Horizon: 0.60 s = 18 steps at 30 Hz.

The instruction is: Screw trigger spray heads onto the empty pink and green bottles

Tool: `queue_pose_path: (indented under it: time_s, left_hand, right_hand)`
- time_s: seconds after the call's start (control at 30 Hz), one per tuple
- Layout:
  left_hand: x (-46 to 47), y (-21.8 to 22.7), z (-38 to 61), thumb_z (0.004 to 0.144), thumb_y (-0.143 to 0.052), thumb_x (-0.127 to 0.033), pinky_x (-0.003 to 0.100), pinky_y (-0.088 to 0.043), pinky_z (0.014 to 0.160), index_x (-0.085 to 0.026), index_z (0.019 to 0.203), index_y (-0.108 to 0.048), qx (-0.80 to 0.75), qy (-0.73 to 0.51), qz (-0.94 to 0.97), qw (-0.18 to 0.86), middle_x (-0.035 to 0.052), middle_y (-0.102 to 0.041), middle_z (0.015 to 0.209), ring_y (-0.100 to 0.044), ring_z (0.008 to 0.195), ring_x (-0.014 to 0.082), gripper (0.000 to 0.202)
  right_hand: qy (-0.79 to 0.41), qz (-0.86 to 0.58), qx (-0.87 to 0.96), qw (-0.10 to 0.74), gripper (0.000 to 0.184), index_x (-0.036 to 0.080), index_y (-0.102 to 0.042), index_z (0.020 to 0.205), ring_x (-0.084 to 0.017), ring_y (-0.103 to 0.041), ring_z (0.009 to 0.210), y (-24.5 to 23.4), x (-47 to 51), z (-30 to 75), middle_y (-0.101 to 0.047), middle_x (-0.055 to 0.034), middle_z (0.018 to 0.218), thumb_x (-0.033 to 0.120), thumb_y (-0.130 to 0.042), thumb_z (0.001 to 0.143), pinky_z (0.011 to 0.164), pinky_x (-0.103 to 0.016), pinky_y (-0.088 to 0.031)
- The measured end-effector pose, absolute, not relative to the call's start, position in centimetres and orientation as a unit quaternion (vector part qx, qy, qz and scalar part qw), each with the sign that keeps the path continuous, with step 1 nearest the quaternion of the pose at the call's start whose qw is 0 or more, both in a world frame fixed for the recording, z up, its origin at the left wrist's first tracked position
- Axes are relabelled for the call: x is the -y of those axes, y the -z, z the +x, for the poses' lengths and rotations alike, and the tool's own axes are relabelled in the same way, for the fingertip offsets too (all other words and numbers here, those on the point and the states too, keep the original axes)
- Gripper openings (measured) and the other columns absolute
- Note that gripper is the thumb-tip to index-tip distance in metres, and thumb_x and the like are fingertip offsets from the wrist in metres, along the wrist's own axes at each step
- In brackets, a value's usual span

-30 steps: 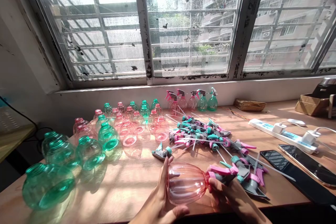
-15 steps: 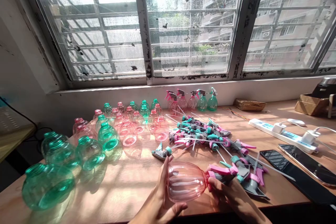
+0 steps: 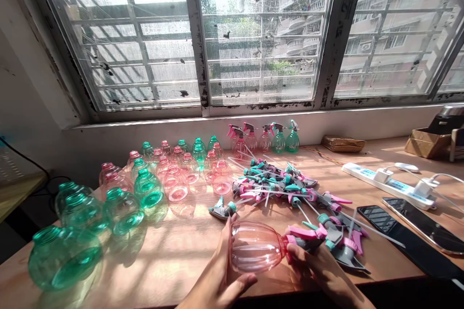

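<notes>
A pink translucent spray bottle (image 3: 255, 247) lies sideways between my hands over the front of the table, its base to the left. My left hand (image 3: 221, 265) is curled around the base end, thumb below and fingers behind. At the neck, my right hand (image 3: 302, 260) pinches the pink collar of the grey and pink spray head (image 3: 302, 234); part of that head is hidden by my fingers. Just beyond the bottle lies a loose grey and teal spray head (image 3: 222, 208). A heap of grey, teal and pink spray heads (image 3: 279, 181) with thin tubes spreads behind my right hand.
Several open green bottles (image 3: 65, 260) and pink bottles (image 3: 176, 183) stand at the left and back left. Several bottles with spray heads fitted (image 3: 278, 140) stand by the window wall. At right are two phones (image 3: 391, 236), a power strip (image 3: 387, 186) and a brown packet (image 3: 342, 144).
Both hands stay on the pink bottle, which has barely shifted; my left thumb has moved slightly. The whole view has drifted a little.
</notes>
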<state>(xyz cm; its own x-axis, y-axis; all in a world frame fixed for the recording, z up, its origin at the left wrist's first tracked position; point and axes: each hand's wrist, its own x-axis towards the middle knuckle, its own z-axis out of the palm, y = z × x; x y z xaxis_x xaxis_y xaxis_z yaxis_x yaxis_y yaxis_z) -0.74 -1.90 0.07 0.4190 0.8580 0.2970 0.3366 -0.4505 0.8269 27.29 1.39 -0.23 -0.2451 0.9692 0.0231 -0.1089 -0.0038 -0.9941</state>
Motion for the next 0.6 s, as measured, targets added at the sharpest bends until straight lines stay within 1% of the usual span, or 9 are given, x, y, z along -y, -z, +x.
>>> queue_pose_path:
  time_s: [0.1, 0.17, 0.23, 0.3, 0.37, 0.43, 0.5, 0.53, 0.6]
  left_hand:
    - [1.3, 0.7, -0.7, 0.103, -0.061, -0.054, 0.059, -0.014, 0.134, -0.036, 0.171, 0.002, -0.391, -0.385, 0.756, 0.356, 0.0096, -0.021, 0.179, -0.018, 0.165, 0.0387, 0.095]
    - [0.8, 1.1, -0.4, 0.099, -0.066, -0.058, 0.061, -0.018, 0.133, -0.036, 0.171, 0.0, -0.395, -0.4, 0.739, 0.373, 0.0134, -0.031, 0.174, -0.029, 0.161, 0.041, 0.1]
    - [0.2, 1.3, -0.1, 0.1, -0.06, -0.062, 0.062, -0.03, 0.128, -0.037, 0.171, 0.005, -0.396, -0.408, 0.715, 0.408, 0.016, -0.047, 0.164, -0.047, 0.151, 0.0397, 0.099]
    - [-0.2, 1.3, 0.2, 0.107, -0.042, -0.064, 0.059, -0.047, 0.117, -0.038, 0.17, 0.009, -0.393, -0.406, 0.695, 0.444, 0.0165, -0.061, 0.15, -0.063, 0.137, 0.0359, 0.085]
    - [-0.2, 1.3, 0.2, 0.108, -0.036, -0.064, 0.055, -0.055, 0.11, -0.038, 0.17, 0.009, -0.387, -0.401, 0.693, 0.457, 0.0166, -0.063, 0.147, -0.068, 0.131, 0.0341, 0.08]
    - [0.0, 1.5, -0.1, 0.102, -0.055, -0.064, 0.056, -0.048, 0.118, -0.039, 0.17, 0.007, -0.384, -0.406, 0.705, 0.437, 0.0164, -0.047, 0.164, -0.059, 0.141, 0.0371, 0.095]
    - [0.4, 1.8, -0.6, 0.096, -0.07, -0.058, 0.06, -0.03, 0.129, -0.042, 0.169, 0.008, -0.385, -0.405, 0.725, 0.403, 0.0129, -0.025, 0.177, -0.04, 0.156, 0.0399, 0.108]
    - [0.6, 1.9, -0.7, 0.097, -0.07, -0.055, 0.061, -0.023, 0.131, -0.043, 0.169, 0.009, -0.385, -0.4, 0.734, 0.391, 0.011, -0.019, 0.179, -0.031, 0.16, 0.0396, 0.107]
    - [0.8, 1.9, -0.9, 0.103, -0.063, -0.05, 0.061, -0.015, 0.133, -0.043, 0.169, 0.008, -0.383, -0.389, 0.746, 0.38, 0.01, -0.019, 0.179, -0.023, 0.163, 0.0376, 0.097]
  right_hand:
    - [-0.579, -0.404, 0.538, 0.461, 0.058, 0.019, -0.065, 0.072, -0.012, -0.052, 0.048, 0.0, -1.3, 27.2, -0.058, 0.0044, 0.055, 0.074, -0.078, 0.081, 0.051, -0.025, -0.033]
    - [-0.584, -0.409, 0.529, 0.461, 0.056, 0.019, -0.064, 0.071, -0.011, -0.049, 0.046, -0.3, -1.2, 27.0, -0.058, 0.0047, 0.057, 0.072, -0.081, 0.08, 0.05, -0.026, -0.032]
    - [-0.591, -0.414, 0.513, 0.465, 0.053, 0.021, -0.064, 0.073, -0.011, -0.05, 0.047, -0.5, -1.2, 26.8, -0.062, 0.0037, 0.06, 0.068, -0.086, 0.076, 0.05, -0.026, -0.033]
    - [-0.593, -0.414, 0.506, 0.471, 0.049, 0.021, -0.063, 0.074, -0.013, -0.053, 0.048, -0.5, -1.1, 26.8, -0.066, 0.0026, 0.063, 0.063, -0.089, 0.075, 0.05, -0.026, -0.035]
    - [-0.585, -0.415, 0.513, 0.471, 0.049, 0.021, -0.064, 0.072, -0.014, -0.054, 0.048, -0.4, -1.1, 26.8, -0.065, 0.0024, 0.059, 0.064, -0.087, 0.078, 0.05, -0.026, -0.034]
    - [-0.576, -0.417, 0.524, 0.47, 0.053, 0.02, -0.064, 0.07, -0.013, -0.054, 0.046, -0.3, -1.1, 26.8, -0.063, 0.0027, 0.056, 0.069, -0.083, 0.079, 0.049, -0.026, -0.033]
    - [-0.576, -0.416, 0.524, 0.47, 0.056, 0.02, -0.064, 0.071, -0.013, -0.053, 0.046, -0.3, -1.2, 26.9, -0.063, 0.0025, 0.057, 0.072, -0.082, 0.079, 0.05, -0.026, -0.034]
    - [-0.578, -0.413, 0.523, 0.472, 0.056, 0.02, -0.064, 0.072, -0.013, -0.054, 0.047, -0.3, -1.2, 26.9, -0.065, 0.0023, 0.06, 0.072, -0.082, 0.078, 0.05, -0.026, -0.036]
    - [-0.579, -0.406, 0.524, 0.474, 0.054, 0.02, -0.064, 0.073, -0.013, -0.054, 0.048, -0.4, -1.2, 26.9, -0.065, 0.0024, 0.061, 0.071, -0.083, 0.078, 0.051, -0.026, -0.038]
